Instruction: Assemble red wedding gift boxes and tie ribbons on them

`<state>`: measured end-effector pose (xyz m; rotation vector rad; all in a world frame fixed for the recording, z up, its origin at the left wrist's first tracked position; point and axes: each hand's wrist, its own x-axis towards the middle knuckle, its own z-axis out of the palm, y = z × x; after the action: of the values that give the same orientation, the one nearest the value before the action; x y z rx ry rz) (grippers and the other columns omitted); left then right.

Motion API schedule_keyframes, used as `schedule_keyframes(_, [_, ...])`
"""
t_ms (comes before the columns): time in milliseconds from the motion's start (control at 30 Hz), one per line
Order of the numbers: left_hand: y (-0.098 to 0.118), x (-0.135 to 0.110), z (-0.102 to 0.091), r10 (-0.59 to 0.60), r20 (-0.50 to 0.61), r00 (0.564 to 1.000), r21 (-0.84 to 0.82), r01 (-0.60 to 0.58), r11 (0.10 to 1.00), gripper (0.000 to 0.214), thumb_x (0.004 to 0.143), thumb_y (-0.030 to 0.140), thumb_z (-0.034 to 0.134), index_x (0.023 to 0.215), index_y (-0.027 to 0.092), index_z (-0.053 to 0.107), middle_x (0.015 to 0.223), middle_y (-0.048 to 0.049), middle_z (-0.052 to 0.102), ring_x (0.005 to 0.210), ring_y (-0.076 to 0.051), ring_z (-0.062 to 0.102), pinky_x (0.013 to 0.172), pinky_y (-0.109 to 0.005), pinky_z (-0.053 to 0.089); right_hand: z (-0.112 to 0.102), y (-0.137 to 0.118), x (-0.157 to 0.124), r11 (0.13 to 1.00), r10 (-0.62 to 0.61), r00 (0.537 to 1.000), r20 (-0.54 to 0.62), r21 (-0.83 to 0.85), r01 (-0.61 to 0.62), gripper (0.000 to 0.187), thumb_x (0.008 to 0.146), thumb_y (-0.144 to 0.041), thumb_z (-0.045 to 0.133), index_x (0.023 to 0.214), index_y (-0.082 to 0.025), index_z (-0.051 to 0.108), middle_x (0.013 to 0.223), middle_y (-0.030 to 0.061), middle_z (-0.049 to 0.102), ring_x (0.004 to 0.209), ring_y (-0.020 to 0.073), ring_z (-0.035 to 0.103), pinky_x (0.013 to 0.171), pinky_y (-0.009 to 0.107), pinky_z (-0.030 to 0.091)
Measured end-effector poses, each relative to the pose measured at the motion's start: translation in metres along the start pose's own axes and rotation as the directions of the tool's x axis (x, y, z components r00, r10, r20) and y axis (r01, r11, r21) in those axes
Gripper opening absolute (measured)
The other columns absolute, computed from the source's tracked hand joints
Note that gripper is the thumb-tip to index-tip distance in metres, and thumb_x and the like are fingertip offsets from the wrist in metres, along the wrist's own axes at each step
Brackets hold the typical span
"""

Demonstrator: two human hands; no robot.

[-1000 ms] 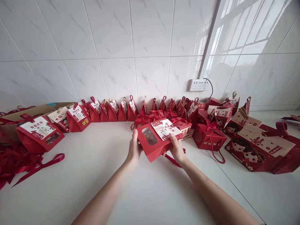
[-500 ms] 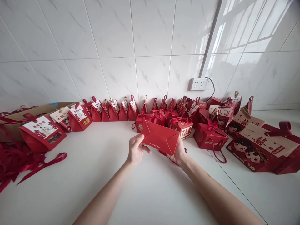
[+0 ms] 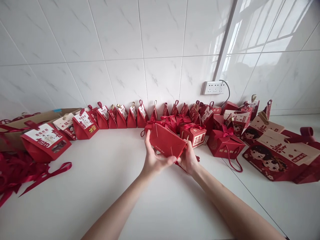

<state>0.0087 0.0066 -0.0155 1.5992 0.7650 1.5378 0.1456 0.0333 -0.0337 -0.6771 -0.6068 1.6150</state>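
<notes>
Held up over the white counter is a red gift box (image 3: 166,141), tilted so that its plain bottom panel with folded seams faces me. My left hand (image 3: 156,158) grips its left and lower side, the thumb reaching along the lower edge. On the right end of the box, my right hand (image 3: 188,156) is closed, its fingers partly hidden by the panel. A bit of red ribbon hangs beneath the box between the hands. Just behind stands a small red box (image 3: 193,135) with a white double-happiness label and a bow.
Several red gift boxes with ribbon loops line the tiled wall. Loose red ribbon (image 3: 22,175) lies at the left, beside a cardboard box (image 3: 57,115). A bow-tied box with a cord handle (image 3: 226,145) and larger printed boxes (image 3: 275,158) stand right. A power strip (image 3: 214,88) is on the wall.
The red box has tipped, its right end turning down. My left hand has shifted from the left corner to the lower edge, its thumb now stretched toward the right end.
</notes>
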Motion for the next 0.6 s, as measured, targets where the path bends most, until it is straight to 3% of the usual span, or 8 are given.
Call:
schedule_keyframes(100, [-0.003, -0.003, -0.003, 0.079, 0.224, 0.971, 0.033, -0.089, 0.996, 0.121, 0.066, 0.044, 0.075, 0.144, 0.033, -0.016, 0.151, -0.0176, 0.024, 0.119, -0.028, 0.053, 0.094, -0.048, 0.051, -0.005, -0.004, 0.006, 0.997, -0.082, 0.997, -0.006, 0.002, 0.082, 0.022, 0.079, -0.043, 0.05, 0.079, -0.021, 0.055, 0.06, -0.0022, 0.062, 0.05, 0.0152, 0.06, 0.045, 0.026, 0.052])
schedule_keyframes(167, [-0.006, -0.002, -0.007, 0.087, 0.257, 0.963, -0.023, -0.084, 0.996, 0.107, 0.073, 0.049, 0.065, 0.146, 0.033, -0.011, 0.15, -0.0141, 0.028, 0.122, -0.027, 0.051, 0.099, -0.048, 0.047, -0.006, -0.009, 0.008, 0.992, -0.123, 0.991, -0.056, -0.006, 0.123, 0.024, 0.078, -0.044, 0.05, 0.08, -0.021, 0.055, 0.064, -0.0003, 0.065, 0.058, 0.0184, 0.063, 0.051, 0.03, 0.054])
schedule_keyframes(267, [-0.01, 0.005, -0.012, 0.002, 0.097, 0.995, -0.086, 0.006, 0.996, 0.077, 0.082, 0.059, 0.045, 0.147, 0.032, 0.014, 0.148, -0.0086, 0.035, 0.129, -0.026, 0.044, 0.101, -0.043, 0.046, -0.002, -0.015, 0.002, 0.966, -0.253, 0.95, -0.183, -0.107, 0.236, 0.025, 0.076, -0.045, 0.052, 0.082, -0.021, 0.055, 0.07, 0.0009, 0.066, 0.07, 0.0217, 0.064, 0.06, 0.034, 0.055])
schedule_keyframes(333, [-0.016, 0.011, -0.014, -0.1, -0.024, 0.995, -0.064, 0.098, 0.993, 0.066, 0.086, 0.061, 0.034, 0.143, 0.03, 0.026, 0.147, -0.0067, 0.037, 0.133, -0.025, 0.041, 0.104, -0.042, 0.043, 0.0, -0.017, -0.005, 0.867, -0.461, 0.865, -0.198, -0.311, 0.39, 0.024, 0.075, -0.044, 0.057, 0.082, -0.021, 0.056, 0.076, 0.0016, 0.066, 0.077, 0.0221, 0.063, 0.068, 0.034, 0.054])
schedule_keyframes(400, [-0.024, 0.015, -0.016, -0.232, -0.194, 0.953, -0.07, 0.222, 0.973, 0.061, 0.088, 0.062, 0.03, 0.138, 0.028, 0.036, 0.145, -0.0069, 0.042, 0.133, -0.024, 0.041, 0.107, -0.042, 0.039, 0.001, -0.015, -0.012, 0.657, -0.68, 0.727, -0.096, -0.52, 0.546, 0.021, 0.073, -0.04, 0.063, 0.079, -0.021, 0.058, 0.078, 0.0023, 0.065, 0.08, 0.0221, 0.06, 0.075, 0.035, 0.051])
schedule_keyframes(467, [-0.033, 0.018, -0.019, -0.332, -0.399, 0.855, -0.11, 0.314, 0.943, 0.059, 0.087, 0.064, 0.029, 0.133, 0.029, 0.042, 0.144, -0.0074, 0.043, 0.134, -0.024, 0.039, 0.11, -0.044, 0.035, 0.001, -0.01, -0.017, 0.451, -0.781, 0.619, 0.079, -0.615, 0.647, 0.016, 0.071, -0.035, 0.067, 0.077, -0.022, 0.06, 0.078, 0.0032, 0.063, 0.081, 0.0222, 0.058, 0.079, 0.036, 0.048])
schedule_keyframes(533, [-0.042, 0.02, -0.024, -0.361, -0.528, 0.768, -0.144, 0.338, 0.93, 0.06, 0.086, 0.066, 0.029, 0.132, 0.03, 0.04, 0.147, -0.0076, 0.038, 0.138, -0.024, 0.032, 0.112, -0.045, 0.03, 0.001, -0.006, -0.019, 0.336, -0.741, 0.615, 0.269, -0.644, 0.687, 0.013, 0.072, -0.032, 0.066, 0.08, -0.023, 0.061, 0.081, 0.0043, 0.062, 0.08, 0.0223, 0.058, 0.078, 0.037, 0.048])
schedule_keyframes(600, [-0.048, 0.022, -0.031, -0.339, -0.584, 0.737, -0.14, 0.32, 0.937, 0.062, 0.086, 0.066, 0.027, 0.136, 0.031, 0.034, 0.152, -0.0064, 0.028, 0.142, -0.023, 0.023, 0.115, -0.044, 0.025, 0.001, -0.003, -0.019, 0.266, -0.611, 0.672, 0.418, -0.691, 0.672, 0.013, 0.076, -0.032, 0.063, 0.085, -0.023, 0.061, 0.084, 0.0053, 0.062, 0.076, 0.0217, 0.057, 0.072, 0.036, 0.048])
